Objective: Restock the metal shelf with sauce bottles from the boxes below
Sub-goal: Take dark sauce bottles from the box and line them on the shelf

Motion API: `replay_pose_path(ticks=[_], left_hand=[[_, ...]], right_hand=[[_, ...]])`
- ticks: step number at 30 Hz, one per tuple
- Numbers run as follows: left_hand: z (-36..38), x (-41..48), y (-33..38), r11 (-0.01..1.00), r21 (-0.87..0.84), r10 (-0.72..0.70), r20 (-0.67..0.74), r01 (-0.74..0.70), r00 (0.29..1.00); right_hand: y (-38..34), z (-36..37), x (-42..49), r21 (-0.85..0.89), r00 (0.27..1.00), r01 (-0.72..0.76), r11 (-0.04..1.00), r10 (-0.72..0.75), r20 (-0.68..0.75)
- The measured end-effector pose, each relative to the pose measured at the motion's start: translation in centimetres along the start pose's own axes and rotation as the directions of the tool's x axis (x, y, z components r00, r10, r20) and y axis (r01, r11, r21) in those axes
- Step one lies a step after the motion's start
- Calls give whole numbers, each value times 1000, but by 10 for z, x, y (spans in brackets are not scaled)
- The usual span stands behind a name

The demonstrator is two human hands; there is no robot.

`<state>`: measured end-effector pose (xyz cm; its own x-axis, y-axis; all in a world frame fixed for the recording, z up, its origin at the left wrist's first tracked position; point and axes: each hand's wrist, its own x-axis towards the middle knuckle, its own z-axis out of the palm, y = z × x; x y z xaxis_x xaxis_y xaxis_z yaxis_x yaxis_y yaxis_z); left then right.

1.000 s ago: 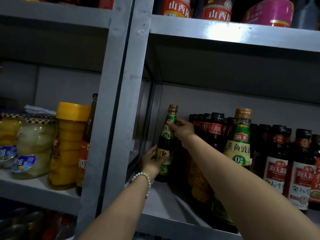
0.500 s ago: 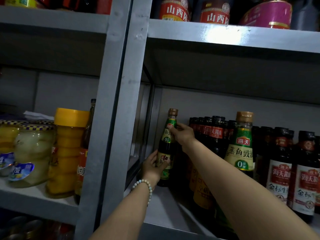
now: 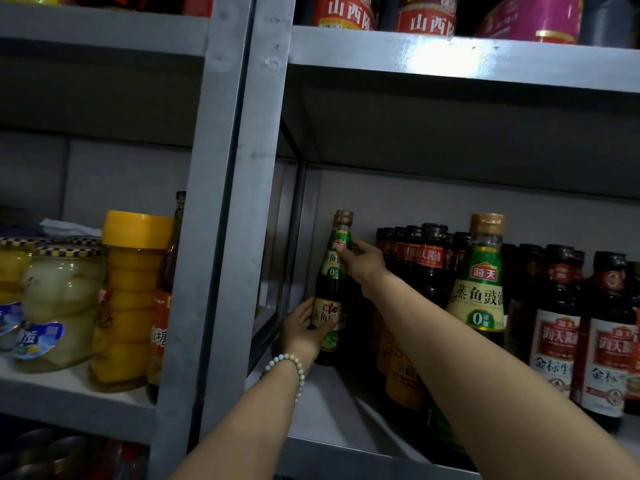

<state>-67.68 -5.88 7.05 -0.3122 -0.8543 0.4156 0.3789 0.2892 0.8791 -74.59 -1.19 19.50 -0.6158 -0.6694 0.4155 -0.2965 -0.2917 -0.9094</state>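
2 red-labelled containers (image 3: 346, 12) cut off by the top edge — yellow-labelled bottles (image 3: 400, 374) half hidden behind the right forearm (image 3: 485, 375)

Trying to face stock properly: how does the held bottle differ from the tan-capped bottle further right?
The held bottle sits far back on the shelf; the front bottle stands nearer the edge. The left hand grips the held bottle's lower label and the right hand its neck; the front bottle is untouched. Fingers hide part of the held bottle's label; the front bottle's reads plainly. Both have tan caps, green neck labels.
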Motion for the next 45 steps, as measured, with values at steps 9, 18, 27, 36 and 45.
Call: replay_pose_path(ticks=[9,18,27,36,45], left_hand=[[-2,-5,1,998,60,-5,-7,5,1000],[-4,-6,0,996,93,7,-7,-7,1000],[-1,-3,-1,992,119,-31,-21,33,999],[3,-28,38,989,120,-76,-108,89,991],[26,-82,117,987,109,114,71,-121,991]], right_hand=[[2,-2,-6,-55,1000,14,998,-13,8],[6,1,-6,1,1000,6,1000,-6,2],[-2,3,-17,-4,1000,-16,1000,16,-4],[-94,-38,-73,-169,977,129,977,-96,190],[-161,-131,-125,-240,907,402,884,-348,238]])
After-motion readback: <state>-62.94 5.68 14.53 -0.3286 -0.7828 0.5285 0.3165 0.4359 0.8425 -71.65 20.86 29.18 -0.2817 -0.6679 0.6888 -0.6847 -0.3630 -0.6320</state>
